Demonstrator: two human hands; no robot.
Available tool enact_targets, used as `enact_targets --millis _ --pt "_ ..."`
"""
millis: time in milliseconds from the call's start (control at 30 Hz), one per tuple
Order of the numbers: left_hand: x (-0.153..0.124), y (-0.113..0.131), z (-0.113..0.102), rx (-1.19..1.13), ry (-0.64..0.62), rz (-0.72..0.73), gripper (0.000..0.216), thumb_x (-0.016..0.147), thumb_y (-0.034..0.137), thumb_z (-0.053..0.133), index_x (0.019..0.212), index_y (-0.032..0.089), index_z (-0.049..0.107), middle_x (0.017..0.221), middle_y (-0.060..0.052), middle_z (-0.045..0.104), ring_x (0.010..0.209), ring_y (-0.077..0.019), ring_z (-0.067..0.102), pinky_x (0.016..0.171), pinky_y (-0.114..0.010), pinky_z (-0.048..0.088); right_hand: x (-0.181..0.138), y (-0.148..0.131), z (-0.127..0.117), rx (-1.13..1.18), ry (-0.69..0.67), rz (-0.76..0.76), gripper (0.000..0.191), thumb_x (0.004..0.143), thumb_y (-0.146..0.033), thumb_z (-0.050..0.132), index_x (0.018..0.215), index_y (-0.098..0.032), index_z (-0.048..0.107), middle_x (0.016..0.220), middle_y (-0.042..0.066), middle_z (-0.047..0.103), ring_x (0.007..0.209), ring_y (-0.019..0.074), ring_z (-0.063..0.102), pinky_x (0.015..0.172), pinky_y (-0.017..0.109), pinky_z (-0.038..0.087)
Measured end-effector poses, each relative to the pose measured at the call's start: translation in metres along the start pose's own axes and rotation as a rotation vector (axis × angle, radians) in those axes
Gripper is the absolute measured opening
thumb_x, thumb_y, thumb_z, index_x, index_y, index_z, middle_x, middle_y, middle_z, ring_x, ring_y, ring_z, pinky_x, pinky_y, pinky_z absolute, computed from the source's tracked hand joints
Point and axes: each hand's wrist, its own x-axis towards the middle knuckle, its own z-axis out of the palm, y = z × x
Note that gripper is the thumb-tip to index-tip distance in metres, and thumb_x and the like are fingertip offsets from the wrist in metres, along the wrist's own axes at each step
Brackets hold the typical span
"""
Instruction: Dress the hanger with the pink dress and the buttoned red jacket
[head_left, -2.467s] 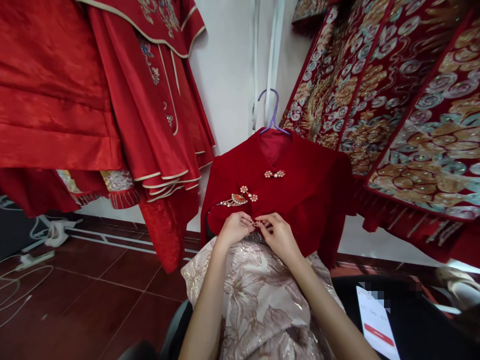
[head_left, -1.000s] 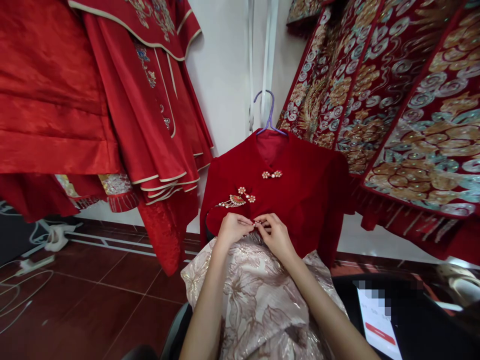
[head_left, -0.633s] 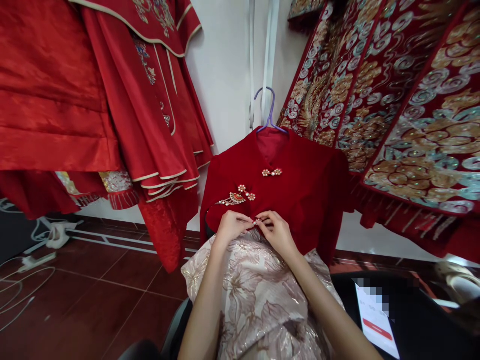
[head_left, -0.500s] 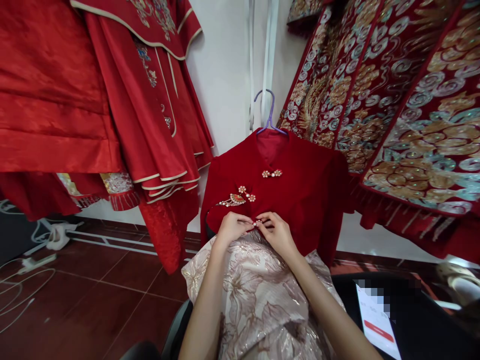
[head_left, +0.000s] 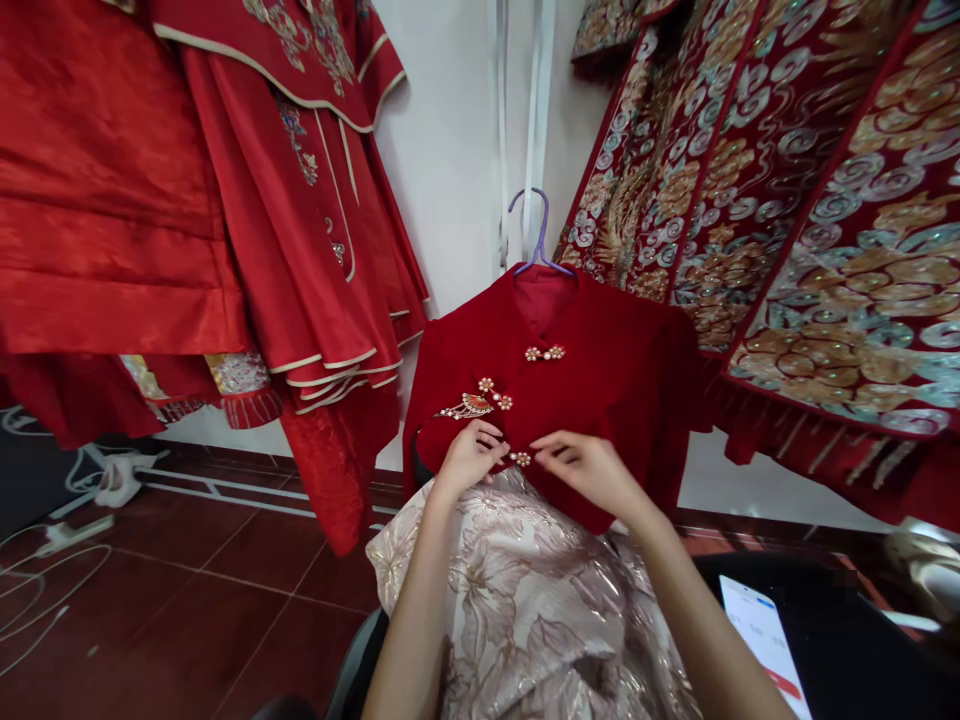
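Observation:
A dark red velvet jacket (head_left: 600, 350) hangs in front of me, its lower part resting over a pale skirt with metallic flowers (head_left: 517, 600). My left hand (head_left: 472, 458) is at the jacket's lower front, fingers curled and closed on the red cloth just left of a pearl flower button (head_left: 520, 459). To the right of that button is my right hand (head_left: 589, 467), off it, thumb and forefinger slightly apart with nothing visible between them. Higher up sit a fan-shaped brooch (head_left: 475, 404), a slanted pair of flower buttons (head_left: 496, 394) and a collar clasp (head_left: 544, 354).
The jacket's purple hanger (head_left: 540, 235) hooks by a white pole (head_left: 534, 120). Red garments (head_left: 300, 250) hang at left, embroidered panels (head_left: 825, 250) at right. A phone (head_left: 765, 640) lies on a black surface at lower right. White cables (head_left: 52, 590) trail on the tiled floor.
My right hand has come away from the pearl flower button and moved right, uncovering it. My left hand has shifted slightly and stays at the jacket's lower front. The view has tilted a little.

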Motion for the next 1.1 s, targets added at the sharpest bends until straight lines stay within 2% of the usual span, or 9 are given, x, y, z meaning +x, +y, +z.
enact_targets --millis 167,233,267,333,567,667,767,867,1100 --pt "-0.001 0.003 0.000 0.015 -0.057 0.033 0.027 0.068 0.020 0.076 0.084 0.013 0.055 0.075 -0.002 0.059 0.058 -0.0096 0.059 0.038 -0.017 0.047 -0.011 -0.035 -0.040 0.204 0.792 -0.171 0.021 0.083 -0.032 0.062 0.098 -0.017 0.066 0.068 0.000 0.063 0.059 0.0116 0.062 0.055 0.024 0.052" --pt "-0.002 0.003 0.001 0.066 -0.087 0.038 0.026 0.065 0.020 0.077 0.080 0.012 0.058 0.076 -0.003 0.061 0.058 -0.0098 0.059 0.039 -0.017 0.048 -0.012 -0.041 -0.040 0.231 1.018 -0.226 0.017 0.084 -0.030 0.062 0.095 -0.017 0.064 0.059 -0.003 0.055 0.049 0.0089 0.054 0.047 0.020 0.046" --pt "-0.002 0.003 0.001 0.094 -0.091 0.037 0.026 0.065 0.021 0.077 0.080 0.012 0.059 0.077 -0.004 0.062 0.059 -0.0106 0.059 0.038 -0.018 0.048 -0.012 -0.041 -0.038 0.240 1.063 -0.237 0.016 0.084 -0.030 0.061 0.093 -0.017 0.063 0.057 -0.005 0.053 0.047 0.0081 0.051 0.045 0.019 0.043" --pt "-0.002 0.002 0.001 0.144 -0.098 0.043 0.026 0.064 0.022 0.077 0.081 0.012 0.060 0.077 -0.005 0.063 0.063 -0.0126 0.061 0.037 -0.017 0.047 -0.010 -0.038 -0.032 0.252 0.987 -0.211 0.015 0.084 -0.031 0.060 0.091 -0.017 0.061 0.056 -0.005 0.052 0.045 0.0076 0.049 0.043 0.018 0.041" --pt "-0.003 0.000 -0.003 0.159 -0.201 0.107 0.025 0.066 0.021 0.075 0.087 0.011 0.065 0.082 -0.008 0.067 0.073 -0.0170 0.065 0.040 -0.018 0.050 0.000 -0.011 -0.008 0.050 0.119 -0.029 0.024 0.087 -0.038 0.056 0.099 -0.019 0.063 0.073 0.002 0.065 0.063 0.0123 0.061 0.056 0.023 0.049" --pt "-0.003 -0.002 -0.002 0.148 -0.193 0.118 0.024 0.068 0.024 0.074 0.087 0.011 0.066 0.079 -0.008 0.067 0.074 -0.0182 0.065 0.042 -0.020 0.052 0.000 0.003 0.001 -0.056 -0.124 -0.026 0.019 0.087 -0.035 0.056 0.095 -0.020 0.065 0.086 0.004 0.069 0.077 0.0149 0.065 0.069 0.027 0.052" --pt "-0.002 -0.003 0.000 0.152 -0.184 0.134 0.022 0.068 0.022 0.073 0.085 0.011 0.066 0.082 -0.009 0.068 0.075 -0.0183 0.066 0.044 -0.021 0.054 0.001 0.017 0.011 -0.082 -0.165 -0.014 0.019 0.083 -0.032 0.060 0.097 -0.019 0.062 0.097 0.006 0.068 0.088 0.0168 0.064 0.074 0.029 0.054" --pt "-0.001 -0.003 0.000 0.169 -0.180 0.146 0.019 0.068 0.020 0.073 0.084 0.012 0.066 0.079 -0.008 0.068 0.072 -0.0174 0.066 0.045 -0.021 0.055 0.003 0.024 0.019 -0.054 -0.110 0.015 0.029 0.081 -0.031 0.063 0.105 -0.018 0.055 0.101 0.009 0.064 0.093 0.0179 0.062 0.072 0.029 0.055" --pt "-0.003 -0.003 -0.001 0.161 -0.186 0.195 0.024 0.066 0.029 0.077 0.076 0.013 0.063 0.072 -0.005 0.064 0.065 -0.0156 0.063 0.044 -0.021 0.053 0.005 0.019 0.024 -0.040 -0.109 0.003 0.014 0.082 -0.026 0.060 0.092 -0.019 0.054 0.088 0.005 0.065 0.081 0.0155 0.064 0.071 0.029 0.054"
